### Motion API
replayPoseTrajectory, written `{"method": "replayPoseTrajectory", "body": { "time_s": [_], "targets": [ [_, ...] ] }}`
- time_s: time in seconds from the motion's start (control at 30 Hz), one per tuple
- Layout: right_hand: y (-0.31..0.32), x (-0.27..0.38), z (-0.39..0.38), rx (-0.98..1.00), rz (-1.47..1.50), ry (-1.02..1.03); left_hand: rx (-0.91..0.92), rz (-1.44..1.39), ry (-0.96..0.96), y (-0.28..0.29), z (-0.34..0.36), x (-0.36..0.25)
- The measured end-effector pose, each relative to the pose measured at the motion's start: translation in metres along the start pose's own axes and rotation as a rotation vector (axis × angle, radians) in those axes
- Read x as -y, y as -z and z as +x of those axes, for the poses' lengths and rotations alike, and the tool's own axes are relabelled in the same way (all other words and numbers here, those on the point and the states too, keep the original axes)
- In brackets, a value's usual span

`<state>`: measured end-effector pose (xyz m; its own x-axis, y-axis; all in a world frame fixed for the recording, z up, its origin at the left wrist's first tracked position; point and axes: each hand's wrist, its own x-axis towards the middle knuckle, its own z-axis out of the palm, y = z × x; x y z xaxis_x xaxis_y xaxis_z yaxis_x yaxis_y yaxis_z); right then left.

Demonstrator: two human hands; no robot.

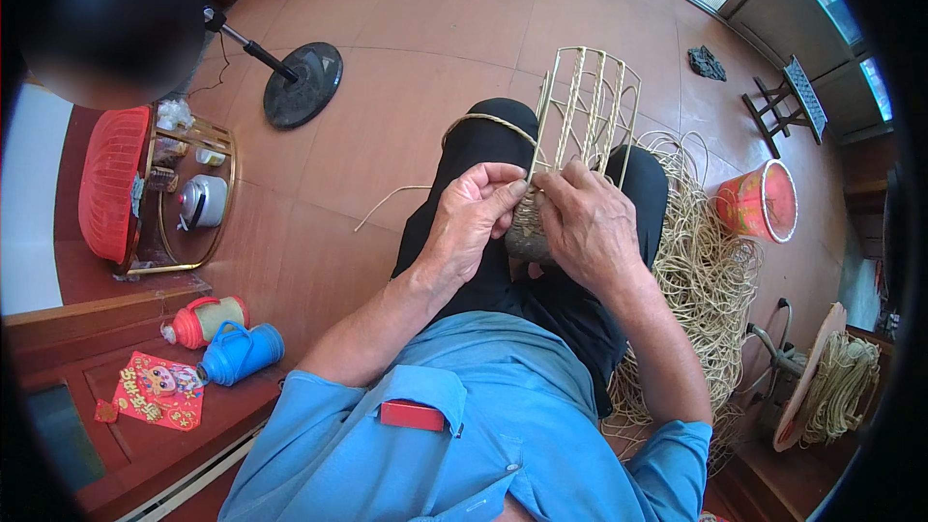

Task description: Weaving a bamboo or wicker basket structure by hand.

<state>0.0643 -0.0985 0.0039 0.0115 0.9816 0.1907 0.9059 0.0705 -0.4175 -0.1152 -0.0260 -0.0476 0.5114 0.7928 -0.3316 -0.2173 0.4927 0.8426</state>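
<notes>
While the knees (646, 184) flank a partly woven frame (572, 104), probably steadying it, the left hand (471, 216) pinches at its left edge, on what cannot be told, and the right hand (592, 220) grips it opposite; its near end lies between them. Left of the frame, cord (507, 122) crosses one knee, perhaps for easy reach; right of it sit a cord heap (706, 280), then a red bucket (739, 205).

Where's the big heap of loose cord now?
In the head view, the cord heap lies on the floor at right, beside the right leg and the red bucket.
</notes>
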Motion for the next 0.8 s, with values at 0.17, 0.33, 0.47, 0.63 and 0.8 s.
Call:
{"method": "replayPoseTrajectory", "body": {
  "time_s": [0.17, 0.33, 0.47, 0.63, 0.8],
  "targets": [
    [0.01, -0.003, 0.011, 0.099, 0.072, -0.008, 0.1, -0.139, 0.104, 0.007, 0.004, -0.004],
    [0.011, -0.005, 0.004, 0.125, 0.012, 0.034, 0.092, -0.025, 0.022, 0.004, 0.003, 0.0],
    [0.019, 0.001, -0.014, 0.166, 0.23, -0.049, 0.072, 0.118, -0.142, 0.008, 0.001, 0.003],
    [0.058, -0.005, -0.046, 0.241, 0.52, -0.208, 0.002, 0.867, -0.655, -0.005, -0.012, -0.013],
    [0.131, -0.068, -0.115, 0.055, 1.239, -0.399, 0.055, 0.803, -0.643, 0.002, -0.005, -0.009]
  ]
}}
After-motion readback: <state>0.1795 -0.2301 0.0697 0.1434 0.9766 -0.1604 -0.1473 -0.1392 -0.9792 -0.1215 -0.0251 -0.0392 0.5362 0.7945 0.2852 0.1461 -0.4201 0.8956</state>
